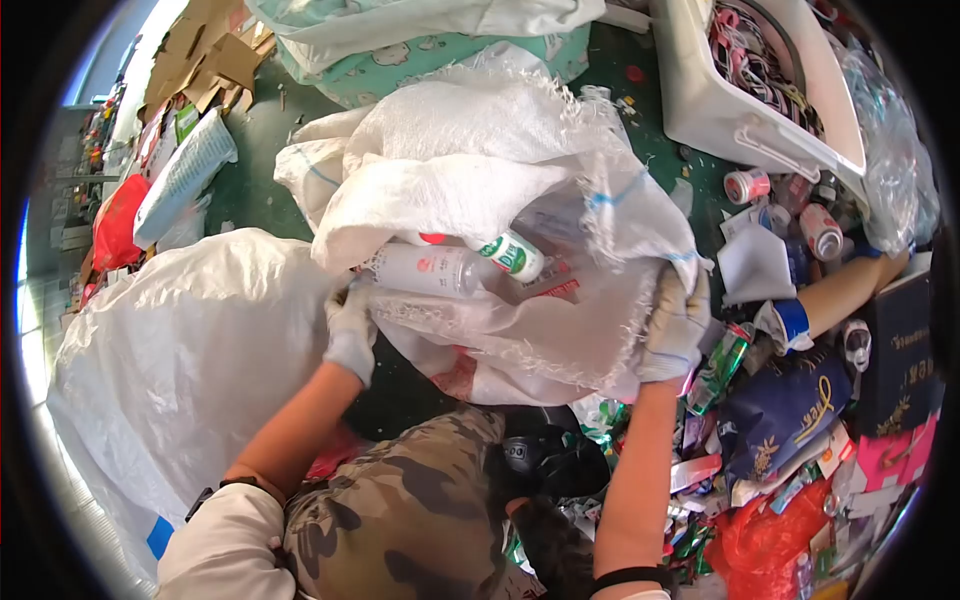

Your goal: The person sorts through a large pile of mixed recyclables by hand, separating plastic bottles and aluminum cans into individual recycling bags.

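A white woven sack [450,130] lies in front of me with its mouth open toward me. My left hand [350,330], in a pale glove, is closed on the left edge of the mouth. On the right edge, my right hand [676,325], also gloved, grips the frayed rim. Inside the mouth are a clear plastic bottle [425,270] with a pink mark and a white-and-green container [513,256]. Red-marked packaging [560,290] shows deeper in. The sack's far interior is hidden by its folds.
A large white plastic bag [190,350] stands at left. At upper right is a white bin [690,90] holding cords. Cans, bottles and wrappers lie heaped at right, with a navy bag [785,410]. Another person's gloved hand [785,325] reaches in there. Cardboard [215,60] lies at upper left.
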Tool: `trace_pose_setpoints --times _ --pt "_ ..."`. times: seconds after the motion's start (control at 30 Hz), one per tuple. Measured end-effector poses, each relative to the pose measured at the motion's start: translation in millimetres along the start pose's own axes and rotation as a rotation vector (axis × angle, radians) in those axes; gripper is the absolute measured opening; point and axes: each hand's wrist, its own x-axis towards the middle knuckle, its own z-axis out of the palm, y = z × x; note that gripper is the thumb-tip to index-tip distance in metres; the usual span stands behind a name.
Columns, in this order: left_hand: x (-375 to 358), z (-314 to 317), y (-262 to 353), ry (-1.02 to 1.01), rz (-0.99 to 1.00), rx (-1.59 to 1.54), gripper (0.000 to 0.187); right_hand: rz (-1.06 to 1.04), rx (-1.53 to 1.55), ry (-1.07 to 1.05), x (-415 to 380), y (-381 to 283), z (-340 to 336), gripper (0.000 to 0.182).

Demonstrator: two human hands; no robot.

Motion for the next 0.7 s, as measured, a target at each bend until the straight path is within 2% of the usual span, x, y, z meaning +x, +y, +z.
trace_pose_setpoints --times 0.03,0.13,0.17,0.2,0.23,0.37,0.43,0.5,0.57,0.6,0.67,0.7 --pt "-10 8 26 0.02 -0.354 0.037 0.033 -0.021 -0.039 -0.027 -4 2 6 0.034" --pt "75 -11 -20 -0.079 -0.315 -0.14 0.043 0.064 0.236 -0.088 -10 -7 30 0.036" --pt "79 -10 -6 -0.076 -0.299 -0.138 0.043 0.111 0.372 -0.1 -9 -11 35 0.037" --pt "82 -7 6 -0.075 -0.239 -0.13 0.038 0.089 0.242 -0.137 -5 -19 36 0.035" --pt "80 -3 15 -0.081 -0.182 -0.125 0.033 0.077 0.248 -0.133 -4 -27 37 0.035" --pt "78 -23 72 -0.039 -0.151 -0.089 0.03 0.008 0.346 -0.158 -10 -88 48 0.033" --pt "68 -14 81 -0.084 -0.149 -0.134 0.026 0.046 0.404 -0.158 -16 -111 57 0.031" --pt "43 3 83 -0.395 -0.305 0.135 0.037 0.125 0.152 -0.238 -15 -102 65 0.03" --pt "117 2 33 -0.354 -0.337 0.171 0.031 0.163 -0.006 -0.388 -11 -67 59 0.03" --pt "123 4 29 -0.373 -0.318 0.166 0.031 0.137 -0.003 -0.38 -13 -53 53 0.03" --pt "120 9 26 -0.144 -0.228 0.267 0.031 0.068 -0.277 -0.383 -29 -38 34 0.033" --pt "117 7 32 -0.152 -0.223 0.266 0.031 0.061 -0.277 -0.377 -41 -48 22 0.033"
